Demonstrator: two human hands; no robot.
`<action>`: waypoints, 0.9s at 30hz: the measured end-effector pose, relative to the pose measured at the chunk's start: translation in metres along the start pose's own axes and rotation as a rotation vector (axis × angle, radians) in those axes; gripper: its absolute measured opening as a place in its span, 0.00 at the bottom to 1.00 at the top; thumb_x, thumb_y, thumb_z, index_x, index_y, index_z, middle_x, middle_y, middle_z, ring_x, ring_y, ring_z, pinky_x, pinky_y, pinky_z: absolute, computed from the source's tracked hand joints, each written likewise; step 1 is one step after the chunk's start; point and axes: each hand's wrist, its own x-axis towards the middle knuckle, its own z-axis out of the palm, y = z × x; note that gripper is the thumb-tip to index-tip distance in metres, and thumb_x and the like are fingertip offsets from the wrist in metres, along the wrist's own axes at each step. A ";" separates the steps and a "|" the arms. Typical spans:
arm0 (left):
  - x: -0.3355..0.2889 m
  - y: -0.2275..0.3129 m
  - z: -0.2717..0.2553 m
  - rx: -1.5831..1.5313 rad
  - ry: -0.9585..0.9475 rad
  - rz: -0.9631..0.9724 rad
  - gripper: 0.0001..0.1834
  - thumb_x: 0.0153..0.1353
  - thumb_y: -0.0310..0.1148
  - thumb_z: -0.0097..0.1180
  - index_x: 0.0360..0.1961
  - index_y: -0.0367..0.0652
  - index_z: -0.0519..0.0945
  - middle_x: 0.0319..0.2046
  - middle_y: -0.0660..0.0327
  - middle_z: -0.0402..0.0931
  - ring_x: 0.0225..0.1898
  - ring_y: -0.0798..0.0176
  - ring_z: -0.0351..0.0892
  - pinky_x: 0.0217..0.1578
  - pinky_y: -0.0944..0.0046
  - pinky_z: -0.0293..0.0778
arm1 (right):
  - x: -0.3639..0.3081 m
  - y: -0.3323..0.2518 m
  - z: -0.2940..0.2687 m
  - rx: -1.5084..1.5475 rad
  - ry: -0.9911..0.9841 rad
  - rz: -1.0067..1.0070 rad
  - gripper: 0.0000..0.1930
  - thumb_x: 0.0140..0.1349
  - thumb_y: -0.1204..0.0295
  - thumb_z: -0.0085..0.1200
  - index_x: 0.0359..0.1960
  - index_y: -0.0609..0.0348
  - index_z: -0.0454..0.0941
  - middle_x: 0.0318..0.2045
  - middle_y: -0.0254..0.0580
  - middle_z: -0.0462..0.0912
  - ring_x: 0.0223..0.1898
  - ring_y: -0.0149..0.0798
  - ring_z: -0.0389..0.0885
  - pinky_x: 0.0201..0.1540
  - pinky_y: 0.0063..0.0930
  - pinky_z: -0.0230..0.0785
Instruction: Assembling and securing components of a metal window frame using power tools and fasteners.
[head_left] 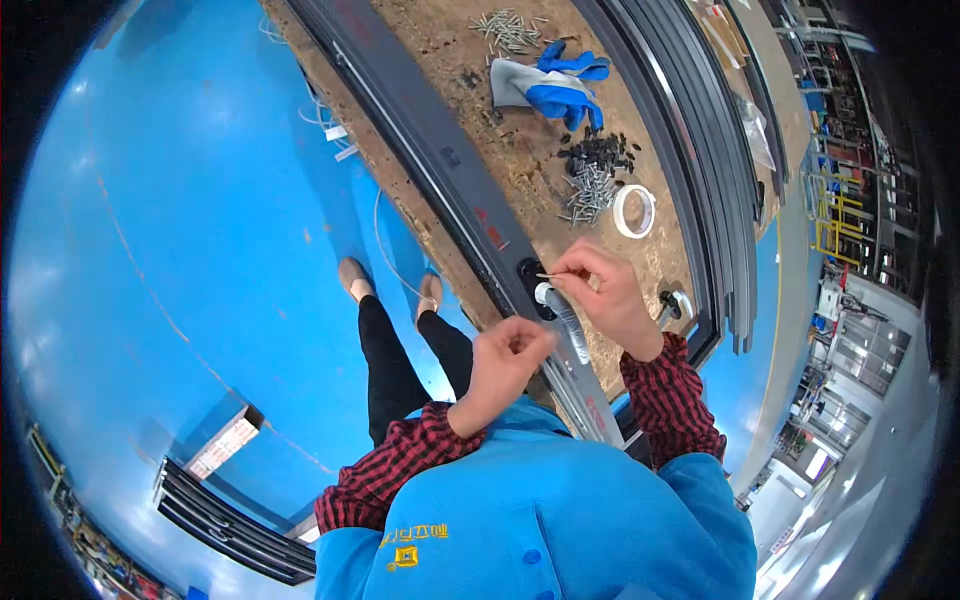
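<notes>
My right hand pinches a thin, pale metal screw over a long dark grey profile. Just beside the screw's tip, a small round black part sits on the profile. Close to my right fingers lies a grey, silvery tube-shaped thing with a white ring-like end; its kind is unclear. My left hand hovers nearer to my body, thumb and forefinger brought together. Its fingertips are slightly blurred, so anything small between them does not show.
On the brown workbench lie blue-and-white gloves, piles of screws, small black pieces and a white tape roll. More dark profiles line the bench's right side. A cable trails along the blue floor.
</notes>
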 end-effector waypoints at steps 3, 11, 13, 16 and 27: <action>0.001 0.001 0.008 -0.016 -0.022 0.011 0.05 0.57 0.27 0.66 0.30 0.37 0.82 0.20 0.68 0.75 0.21 0.76 0.67 0.24 0.76 0.64 | 0.002 0.002 0.004 -0.034 -0.029 0.011 0.04 0.56 0.84 0.58 0.32 0.63 0.81 0.31 0.33 0.78 0.28 0.28 0.70 0.32 0.19 0.62; 0.011 0.011 0.022 0.201 -0.026 0.011 0.10 0.56 0.32 0.69 0.27 0.37 0.82 0.18 0.67 0.75 0.20 0.74 0.66 0.23 0.73 0.64 | 0.012 0.010 0.014 -0.231 0.000 -0.132 0.03 0.56 0.82 0.59 0.30 0.62 0.79 0.32 0.35 0.78 0.30 0.32 0.71 0.32 0.24 0.64; 0.013 0.011 0.022 0.172 -0.033 0.000 0.10 0.55 0.33 0.69 0.27 0.37 0.82 0.18 0.67 0.75 0.19 0.73 0.66 0.23 0.72 0.64 | 0.016 0.010 0.015 -0.214 -0.017 -0.145 0.03 0.55 0.82 0.59 0.30 0.62 0.79 0.33 0.35 0.78 0.30 0.32 0.72 0.32 0.24 0.65; 0.015 0.010 0.022 0.112 -0.077 -0.024 0.11 0.54 0.34 0.70 0.26 0.38 0.81 0.17 0.66 0.74 0.19 0.72 0.66 0.22 0.71 0.64 | 0.020 0.010 0.014 -0.157 -0.034 -0.180 0.04 0.55 0.82 0.59 0.30 0.62 0.78 0.36 0.36 0.79 0.32 0.33 0.73 0.33 0.24 0.66; 0.022 -0.010 0.031 0.142 0.033 0.064 0.10 0.49 0.32 0.69 0.20 0.42 0.79 0.14 0.66 0.72 0.16 0.67 0.65 0.20 0.66 0.64 | 0.024 -0.006 0.011 -0.154 -0.241 0.063 0.04 0.55 0.85 0.57 0.30 0.65 0.78 0.42 0.41 0.80 0.36 0.32 0.74 0.38 0.20 0.67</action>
